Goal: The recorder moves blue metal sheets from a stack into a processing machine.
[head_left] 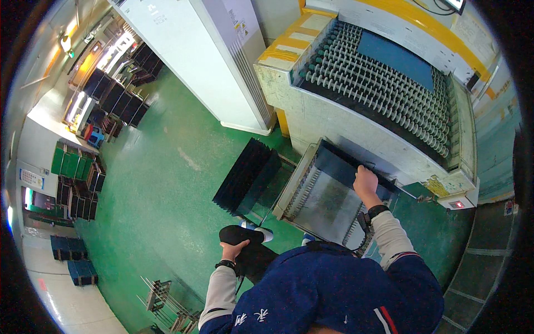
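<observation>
My right hand (365, 182) is closed on the upper edge of a dark flat panel (335, 161). That panel stands at the far side of a metal slotted rack (290, 196) with toothed side rails. Down at the left, my left hand (233, 251) lies against my black-clad leg (256, 261), thumb spread and holding no loose thing. Part of its fingers is hidden. Left of the slotted rack, a group of upright dark panels (245, 175) stands close together in a low frame.
Beyond the slotted rack is a large machine (356, 119) with rows of rollers (384, 94) and a blue panel (397, 58) on them. A tall white cabinet (211, 61) stands at its left. An empty metal rack (158, 298) sits on the green floor (156, 183) at lower left.
</observation>
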`<state>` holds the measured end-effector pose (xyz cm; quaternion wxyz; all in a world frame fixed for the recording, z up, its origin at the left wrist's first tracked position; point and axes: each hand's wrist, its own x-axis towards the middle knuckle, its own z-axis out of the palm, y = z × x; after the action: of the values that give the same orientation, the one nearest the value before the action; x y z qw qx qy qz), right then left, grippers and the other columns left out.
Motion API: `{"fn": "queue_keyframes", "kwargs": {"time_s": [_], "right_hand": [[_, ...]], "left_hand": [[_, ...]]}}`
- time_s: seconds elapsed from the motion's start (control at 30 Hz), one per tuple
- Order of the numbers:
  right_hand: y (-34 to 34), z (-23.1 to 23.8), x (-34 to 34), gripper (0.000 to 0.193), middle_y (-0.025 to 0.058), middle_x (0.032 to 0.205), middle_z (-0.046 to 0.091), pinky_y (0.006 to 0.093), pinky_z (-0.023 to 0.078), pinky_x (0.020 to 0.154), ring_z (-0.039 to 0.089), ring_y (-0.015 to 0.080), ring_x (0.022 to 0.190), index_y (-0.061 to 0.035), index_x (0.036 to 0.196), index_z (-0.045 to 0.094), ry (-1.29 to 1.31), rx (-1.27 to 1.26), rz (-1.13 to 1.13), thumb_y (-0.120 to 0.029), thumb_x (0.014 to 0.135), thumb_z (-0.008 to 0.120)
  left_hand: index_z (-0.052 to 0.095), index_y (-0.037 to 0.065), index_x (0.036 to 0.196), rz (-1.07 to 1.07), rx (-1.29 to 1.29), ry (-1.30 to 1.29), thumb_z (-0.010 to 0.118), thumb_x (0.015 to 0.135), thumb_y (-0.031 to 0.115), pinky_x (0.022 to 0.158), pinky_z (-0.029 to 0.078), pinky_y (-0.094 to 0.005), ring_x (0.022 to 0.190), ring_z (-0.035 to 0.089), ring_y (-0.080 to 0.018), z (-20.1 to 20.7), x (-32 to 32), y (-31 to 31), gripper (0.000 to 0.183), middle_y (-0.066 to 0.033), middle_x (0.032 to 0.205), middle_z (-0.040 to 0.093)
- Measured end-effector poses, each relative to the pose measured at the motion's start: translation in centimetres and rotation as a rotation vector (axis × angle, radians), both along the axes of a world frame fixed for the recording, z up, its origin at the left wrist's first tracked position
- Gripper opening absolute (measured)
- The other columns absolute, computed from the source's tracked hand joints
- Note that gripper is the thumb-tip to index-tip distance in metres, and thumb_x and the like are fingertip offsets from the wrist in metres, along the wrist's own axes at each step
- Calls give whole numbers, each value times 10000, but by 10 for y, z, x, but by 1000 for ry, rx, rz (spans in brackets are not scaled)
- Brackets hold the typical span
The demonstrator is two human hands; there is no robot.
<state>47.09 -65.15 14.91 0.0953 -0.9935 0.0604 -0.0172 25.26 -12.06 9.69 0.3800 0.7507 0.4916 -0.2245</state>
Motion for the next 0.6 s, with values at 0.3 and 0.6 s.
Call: {"fn": "queue_keyframes", "kwargs": {"time_s": [0.3,0.6], "right_hand": [[0,0,0,136,161,857,661,486,507,711,648,361,827,-47,877,561,-22,20,-2,-144,838,647],[-2,-2,-1,142,157,853,659,486,509,703,647,359,819,-49,874,558,-33,16,1,-141,827,655]], "left_hand": [[-69,-116,1440,-28,16,10,937,472,525,994,469,-441,1261,486,-362,-13,-4,6,1536,-269,1431,359],[-88,-125,1440,-29,17,43,928,487,538,996,467,-451,1253,497,-369,-7,1,0,1543,-285,1441,350]]}}
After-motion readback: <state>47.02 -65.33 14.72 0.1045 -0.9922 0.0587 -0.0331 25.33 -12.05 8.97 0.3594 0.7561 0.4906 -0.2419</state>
